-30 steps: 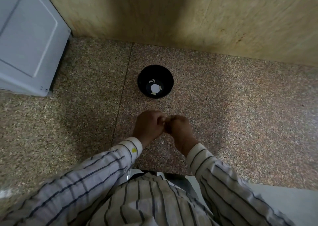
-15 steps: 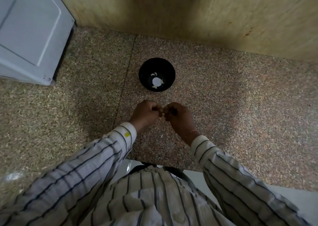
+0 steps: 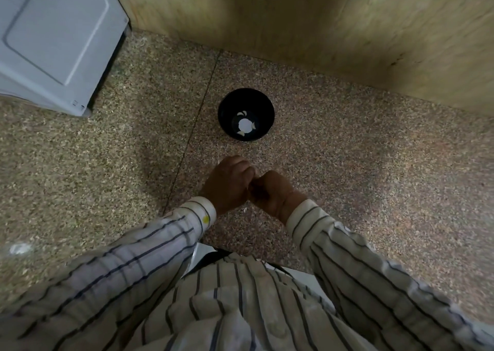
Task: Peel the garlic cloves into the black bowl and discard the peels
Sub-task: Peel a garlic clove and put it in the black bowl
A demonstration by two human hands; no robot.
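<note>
From the head view, both hands meet over the speckled counter [image 3: 347, 163], just in front of the striped shirt [image 3: 240, 305]. The left hand [image 3: 228, 183] has its fingers curled, knuckles toward the bowl, and the right hand [image 3: 274, 190] is curled against it, the two touching at the fingertips. Whatever they pinch between them is hidden by the fingers, so I cannot tell whether a clove sits in the grip or which hand has it. A small pale scrap, likely a peel [image 3: 245, 210], lies on the counter just below the hands. The bowl [image 3: 230, 102] stands beyond the hands, apart from them and nearer the wooden wall [image 3: 294, 24]; inside it lie a few pale cloves [image 3: 242, 113] around a round white patch at its bottom. A grey appliance [image 3: 53, 35] stands at the far left, well apart from the bowl.
</note>
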